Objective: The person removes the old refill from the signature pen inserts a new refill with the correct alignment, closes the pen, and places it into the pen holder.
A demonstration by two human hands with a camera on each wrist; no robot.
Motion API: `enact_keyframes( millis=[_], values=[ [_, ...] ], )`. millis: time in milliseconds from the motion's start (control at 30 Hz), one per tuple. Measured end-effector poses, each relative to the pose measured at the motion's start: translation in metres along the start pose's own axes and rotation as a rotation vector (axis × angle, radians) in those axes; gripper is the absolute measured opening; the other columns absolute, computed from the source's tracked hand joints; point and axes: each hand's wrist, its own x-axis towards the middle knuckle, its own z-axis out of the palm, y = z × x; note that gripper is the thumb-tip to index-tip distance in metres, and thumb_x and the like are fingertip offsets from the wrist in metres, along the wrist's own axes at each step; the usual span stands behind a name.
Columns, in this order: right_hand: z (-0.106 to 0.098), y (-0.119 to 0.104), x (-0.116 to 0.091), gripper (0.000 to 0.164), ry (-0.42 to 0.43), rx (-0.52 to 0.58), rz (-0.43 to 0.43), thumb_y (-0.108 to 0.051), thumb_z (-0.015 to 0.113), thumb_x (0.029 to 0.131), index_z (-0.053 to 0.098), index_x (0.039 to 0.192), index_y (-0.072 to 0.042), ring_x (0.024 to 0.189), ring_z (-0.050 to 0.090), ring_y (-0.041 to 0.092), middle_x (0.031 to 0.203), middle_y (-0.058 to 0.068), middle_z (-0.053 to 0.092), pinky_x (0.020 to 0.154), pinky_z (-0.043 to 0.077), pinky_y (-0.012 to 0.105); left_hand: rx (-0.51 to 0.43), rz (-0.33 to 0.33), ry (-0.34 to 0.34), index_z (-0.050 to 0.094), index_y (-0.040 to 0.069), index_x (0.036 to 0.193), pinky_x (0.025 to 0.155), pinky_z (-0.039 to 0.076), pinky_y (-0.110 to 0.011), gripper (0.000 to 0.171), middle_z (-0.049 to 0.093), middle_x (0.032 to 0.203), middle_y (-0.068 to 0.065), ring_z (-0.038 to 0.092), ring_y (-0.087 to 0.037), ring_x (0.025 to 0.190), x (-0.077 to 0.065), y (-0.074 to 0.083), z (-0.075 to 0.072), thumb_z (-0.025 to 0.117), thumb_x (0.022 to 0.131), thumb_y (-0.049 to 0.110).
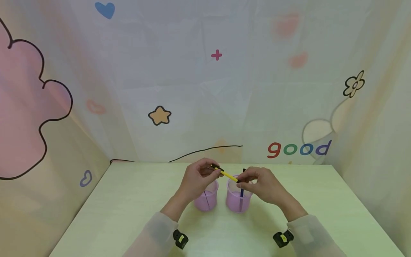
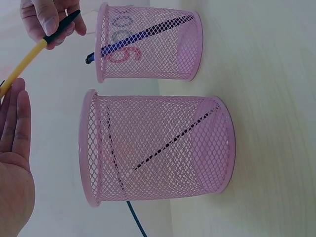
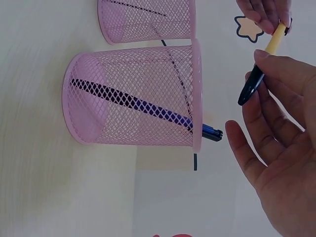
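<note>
Above two pink mesh cups, a yellow pen (image 1: 229, 175) with black ends is held slanting between both hands. My left hand (image 1: 197, 182) pinches its clip end. Thumb and fingers of my right hand (image 1: 264, 185) grip the black tip end, plain in the right wrist view. Below the right hand stands the right cup (image 1: 232, 204), with a dark blue pen (image 3: 212, 132) leaning in it and its top past the rim. The left cup (image 2: 163, 148) is upright below the left hand. Thin dark lines show through its mesh; whether inside or behind, I cannot tell.
Both cups stand on a pale table (image 1: 128, 217), a small gap between them. A printed curtain (image 1: 189, 71) with a star, hearts and the word "good" hangs behind and along the sides. Black wrist cameras (image 1: 181, 239) sit on the sleeves.
</note>
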Motion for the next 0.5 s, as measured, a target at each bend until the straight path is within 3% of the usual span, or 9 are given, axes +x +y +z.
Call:
enact_keyframes(
  millis=[500],
  values=[
    [0.0,-0.005,-0.005,0.011,-0.012,-0.022,-0.037,-0.017,0.081,0.09,0.078,0.1,-0.02,0.091,0.067,0.013,0.092,-0.007,0.071,0.077,0.055,0.029,-0.018,-0.038,0.007,0.07,0.012,0.111,0.086,0.061,-0.027,0.015,0.078,0.106,-0.01,0.077,-0.018,0.095,-0.012,0.001,0.0,0.072,0.096,0.009]
  ],
)
